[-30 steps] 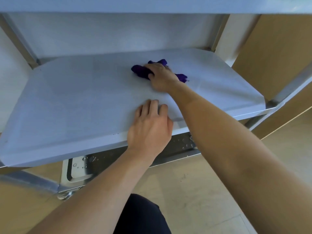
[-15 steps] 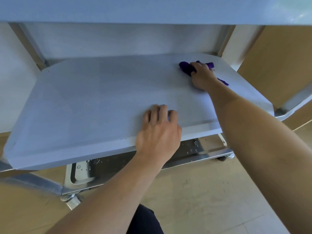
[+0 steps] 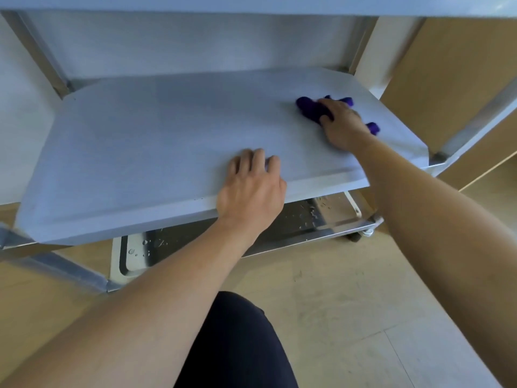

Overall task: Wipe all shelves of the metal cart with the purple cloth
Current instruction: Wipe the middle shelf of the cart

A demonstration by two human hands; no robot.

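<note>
The metal cart's middle shelf (image 3: 156,141) fills the view, a flat grey steel sheet. My right hand (image 3: 342,127) presses the bunched purple cloth (image 3: 310,110) onto the shelf's right side, a short way in from the right edge; bits of cloth stick out around the fingers. My left hand (image 3: 251,189) lies palm down over the shelf's front lip near the middle, fingers flat on the surface, holding nothing. The bottom shelf (image 3: 313,219) shows below, speckled with water drops. The top shelf's edge (image 3: 251,4) runs across the top of the view.
Cart uprights stand at the back left (image 3: 42,54) and back right (image 3: 361,43). A caster (image 3: 363,233) sits under the right front corner. Wooden panels (image 3: 447,74) rise to the right. My dark-clothed knee (image 3: 237,345) is over the pale floor.
My right hand swept the cloth from the shelf's middle to its back right, then came slightly toward me. My left hand stayed on the front lip.
</note>
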